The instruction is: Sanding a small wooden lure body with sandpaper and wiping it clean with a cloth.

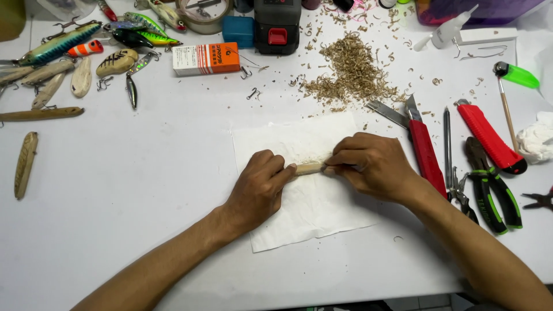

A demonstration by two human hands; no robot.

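L hand [257, 187] curled shut around one end of small wooden piece [309, 168]; R hand [373, 166] pinched closed on other end, fingertips [337, 163] bent inward. Piece held level just above white paper towel [322, 216] at table centre. Wood shavings [351, 72] piled beyond; red utility knife [425, 151] just beside R wrist.

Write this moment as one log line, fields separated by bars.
left hand: holds wooden piece | right hand: grips its other end | under: white paper sheet | nearby: wood shavings
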